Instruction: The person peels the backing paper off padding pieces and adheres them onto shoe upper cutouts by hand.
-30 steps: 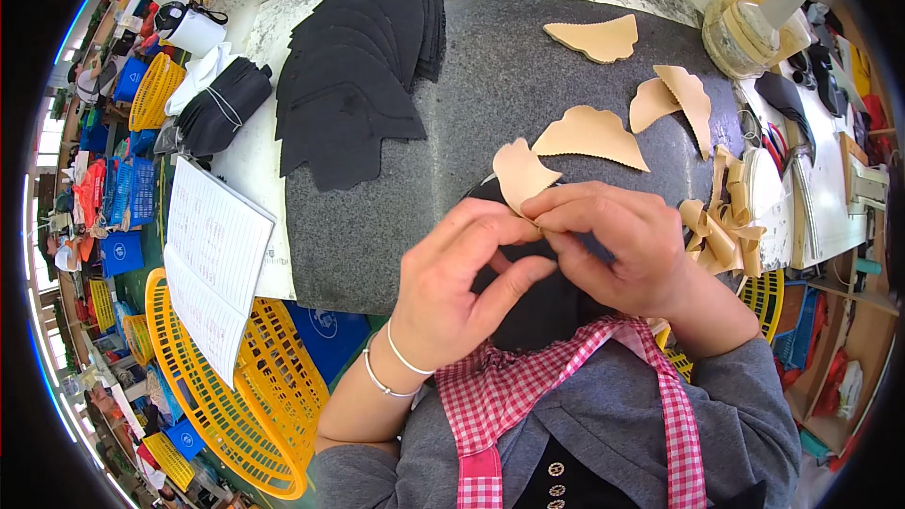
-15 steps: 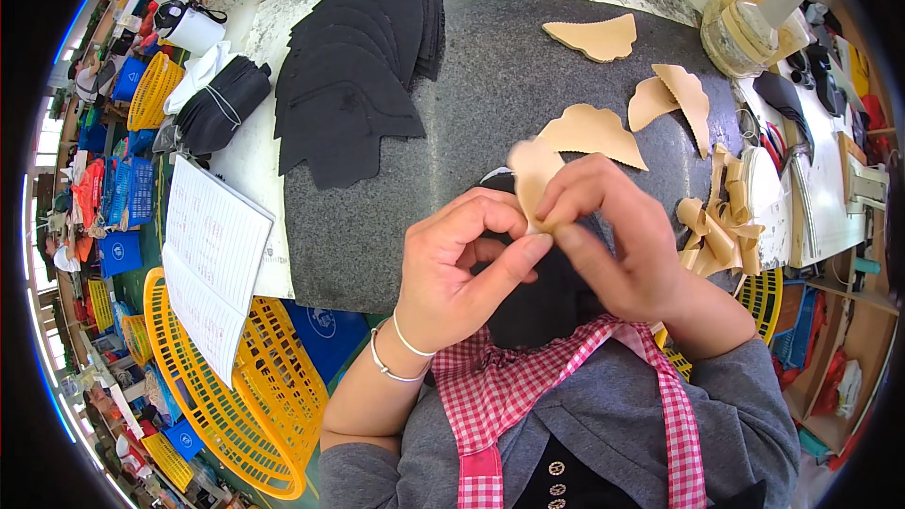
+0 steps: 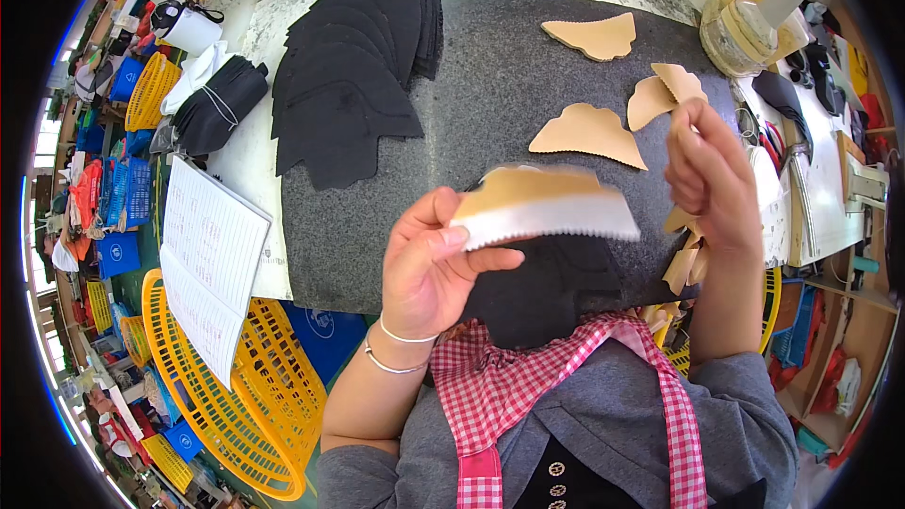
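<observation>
My left hand point(image 3: 429, 269) holds up a tan leather piece with a pale scalloped edge point(image 3: 542, 207), pinched between thumb and fingers close to the camera. A black piece point(image 3: 542, 292) lies under it at the near edge of the dark granite slab point(image 3: 471, 104). My right hand point(image 3: 712, 174) is raised to the right with fingers curled; a thin tan strip point(image 3: 677, 123) seems pinched at its fingertips. More tan cut pieces point(image 3: 586, 130) lie on the slab past my hands.
A fanned stack of black cut pieces point(image 3: 353, 66) sits at the slab's far left. A glue bottle point(image 3: 754, 24) stands far right. An open notebook point(image 3: 212, 264) and yellow plastic baskets point(image 3: 236, 386) lie to my left. Small tan scraps point(image 3: 683, 264) pile by my right wrist.
My hands have come apart. The left one lifted the tan piece toward the camera; the right one pulled away to the right and up.
</observation>
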Demonstrator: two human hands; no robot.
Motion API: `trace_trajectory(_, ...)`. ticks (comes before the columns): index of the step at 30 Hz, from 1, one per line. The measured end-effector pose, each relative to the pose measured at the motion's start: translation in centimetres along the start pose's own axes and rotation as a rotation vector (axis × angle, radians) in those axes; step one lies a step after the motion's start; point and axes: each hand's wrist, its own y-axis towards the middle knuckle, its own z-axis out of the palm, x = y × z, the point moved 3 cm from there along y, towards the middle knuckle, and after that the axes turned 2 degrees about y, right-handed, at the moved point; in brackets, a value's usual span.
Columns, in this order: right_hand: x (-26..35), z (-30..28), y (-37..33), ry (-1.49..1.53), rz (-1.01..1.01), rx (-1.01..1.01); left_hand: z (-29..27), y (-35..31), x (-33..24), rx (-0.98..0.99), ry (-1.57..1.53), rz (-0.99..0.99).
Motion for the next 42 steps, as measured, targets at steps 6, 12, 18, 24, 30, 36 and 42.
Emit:
trace_trajectory(6, 2.3, 5.0, -1.1, -1.214, -0.508, 0.293, 2.7, 0.4, -0.7, -0.167, 0.733, 0.079)
trace_trajectory(12, 0.7, 9.8, 0.8, -0.962, -0.915, -0.027, 5.6, 0.4, 0.5, -0.141, 0.956, 0.177)
trace_trajectory(18, 0.5, 9.8, 0.8, -1.045, -0.870, 0.094, 6.3, 0.3, 0.0, -0.029, 1.555, 0.404)
trace_trajectory(24, 0.1, 9.7, 0.7, -1.001, -0.886, 0.070, 6.6, 0.6, -0.6, 0.108, 1.738, 0.524)
trace_trajectory(30, -0.5, 7.6, 1.3, -0.467, -0.225, 0.124, 3.8, 0.1, -0.6, 0.042, 0.989, 0.032)
trace_trajectory(36, -3.2, 4.9, 3.0, 0.423, -0.072, -0.056, 2.8, 0.7, -1.0, -0.029, 0.216, -0.188)
trace_trajectory(42, -0.3, -0.3, 1.2, 0.748, 0.051, 0.271, 0.9, -0.1, -2.1, -0.060, -0.021, -0.243)
